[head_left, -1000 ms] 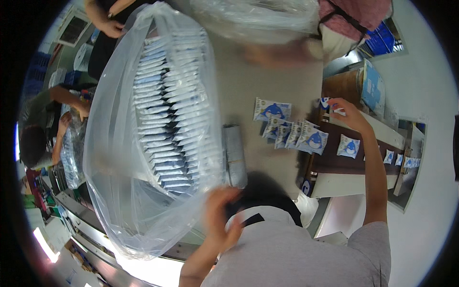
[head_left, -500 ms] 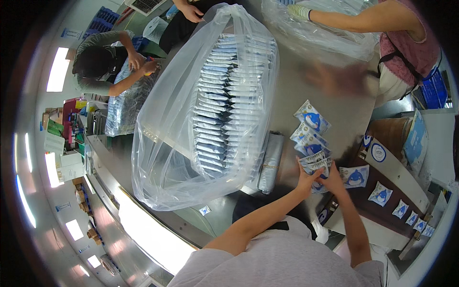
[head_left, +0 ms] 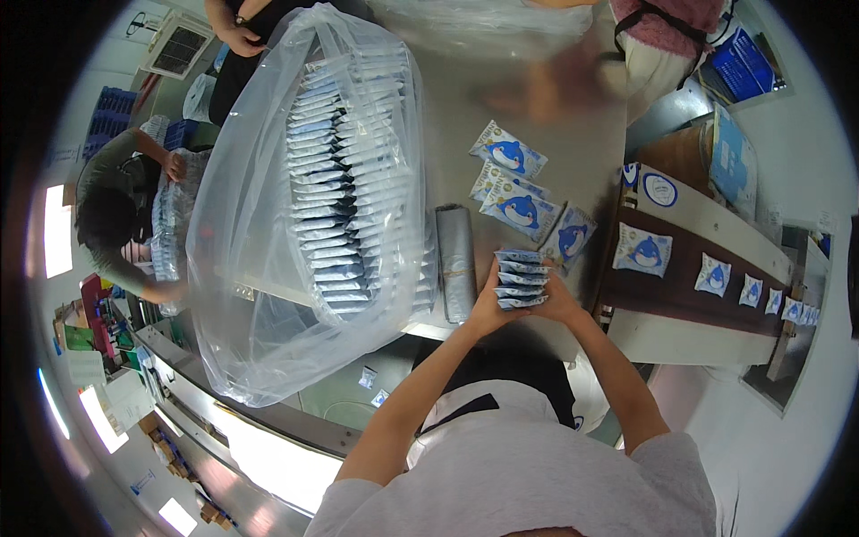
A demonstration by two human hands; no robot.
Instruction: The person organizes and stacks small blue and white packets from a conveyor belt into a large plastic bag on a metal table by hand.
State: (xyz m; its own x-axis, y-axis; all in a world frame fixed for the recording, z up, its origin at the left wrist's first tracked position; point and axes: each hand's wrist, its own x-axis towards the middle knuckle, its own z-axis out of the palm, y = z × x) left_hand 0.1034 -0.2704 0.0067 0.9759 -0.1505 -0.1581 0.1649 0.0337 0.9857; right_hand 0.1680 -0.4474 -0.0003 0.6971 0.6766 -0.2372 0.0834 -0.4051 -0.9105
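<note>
A short row of white-and-blue, pillow-shaped film packets (head_left: 522, 279) is held between the left hand (head_left: 489, 311) and the right hand (head_left: 561, 302), packet edges running nine to three o'clock. A large translucent plastic bag (head_left: 234, 242) lies toward ten o'clock, nearer the left hand. The row's opposite sides are gripped by closed-in fingers.

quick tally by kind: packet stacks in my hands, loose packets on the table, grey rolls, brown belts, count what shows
Held packet stack: 1
Loose table packets: 4
Grey roll: 1
Brown belt: 1
Total: 7
</note>
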